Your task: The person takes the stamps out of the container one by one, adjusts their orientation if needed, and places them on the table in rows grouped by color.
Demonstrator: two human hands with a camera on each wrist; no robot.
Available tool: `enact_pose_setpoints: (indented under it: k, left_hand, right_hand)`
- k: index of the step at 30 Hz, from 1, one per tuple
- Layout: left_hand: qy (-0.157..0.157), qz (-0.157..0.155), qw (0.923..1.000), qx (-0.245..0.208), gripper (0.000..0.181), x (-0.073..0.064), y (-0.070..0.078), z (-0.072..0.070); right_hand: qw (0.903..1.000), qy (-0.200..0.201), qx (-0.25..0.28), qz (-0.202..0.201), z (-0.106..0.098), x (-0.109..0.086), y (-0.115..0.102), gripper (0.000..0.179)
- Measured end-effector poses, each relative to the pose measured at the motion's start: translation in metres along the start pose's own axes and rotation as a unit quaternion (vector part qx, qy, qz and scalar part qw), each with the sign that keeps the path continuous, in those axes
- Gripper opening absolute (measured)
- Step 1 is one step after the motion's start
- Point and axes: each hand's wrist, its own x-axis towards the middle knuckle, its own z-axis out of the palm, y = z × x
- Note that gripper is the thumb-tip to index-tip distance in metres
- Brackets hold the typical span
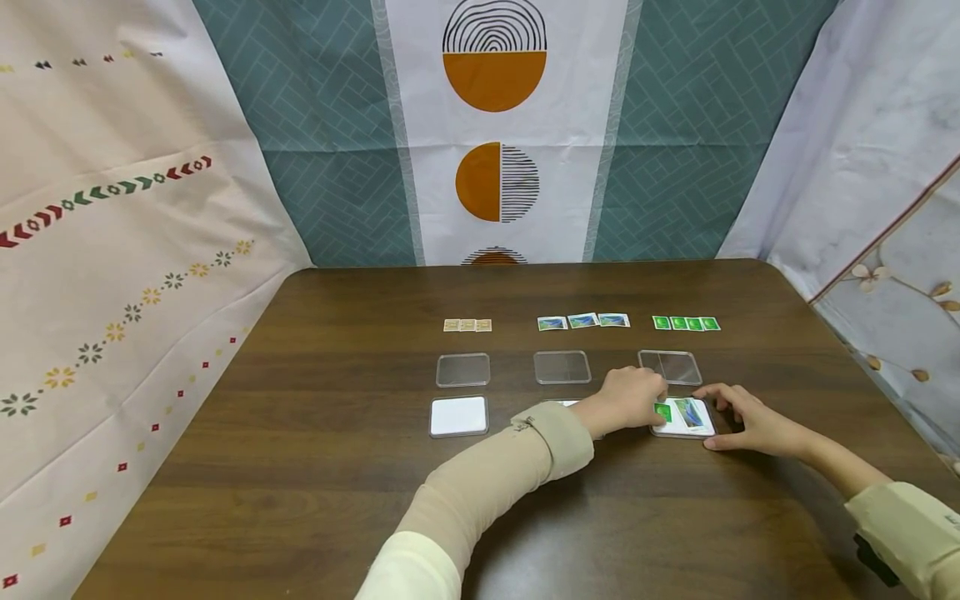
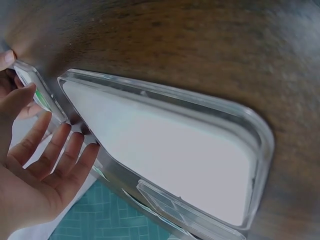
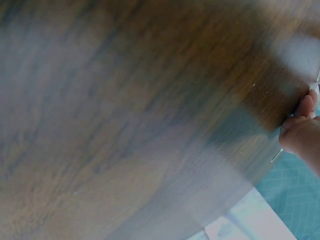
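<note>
At the right of the near row, a clear plastic case (image 1: 679, 430) with a white inside bears a green stamp (image 1: 662, 412) and a blue landscape stamp (image 1: 689, 412). My left hand (image 1: 628, 397) reaches over its left side, thumb touching the green stamp and the other fingers loosely extended, as the left wrist view shows. The right hand (image 1: 763, 427) grips the case's right end between thumb and forefinger. Only this hand's edge enters the right wrist view. A middle white-lined case (image 2: 170, 145) lies beneath my left wrist, mostly hidden by the forearm in the head view.
Another white-lined case (image 1: 459, 417) lies at left. Behind are three clear lids, left (image 1: 462, 371), middle (image 1: 562, 367) and right (image 1: 671, 367). Farther back lie rows of tan stamps (image 1: 467, 325), landscape stamps (image 1: 582, 321) and green stamps (image 1: 686, 323) on the brown table (image 1: 300, 467).
</note>
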Motion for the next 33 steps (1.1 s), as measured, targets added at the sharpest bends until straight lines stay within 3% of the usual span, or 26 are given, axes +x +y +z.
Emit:
enact_pose_setpoints:
  k: [5,18,33]
  left_hand:
    - [0.004,0.002,1.0,-0.002,0.015,0.0018,0.0004,-0.001]
    - [-0.016,-0.011,0.9998,0.002,0.018,0.0044,0.0048,-0.0034]
    - [-0.013,0.014,0.9994,0.028,0.019,0.0028,0.0033,-0.0031]
  right_hand:
    - [0.9999,-0.008,0.006,0.009,-0.0002,0.0,0.0,0.061]
    - [1.0,0.0,0.005,0.007,0.001,-0.0007,0.0012,0.061]
    - [0.9999,0.0,0.001,0.016,0.001,-0.0008,0.0014,0.062]
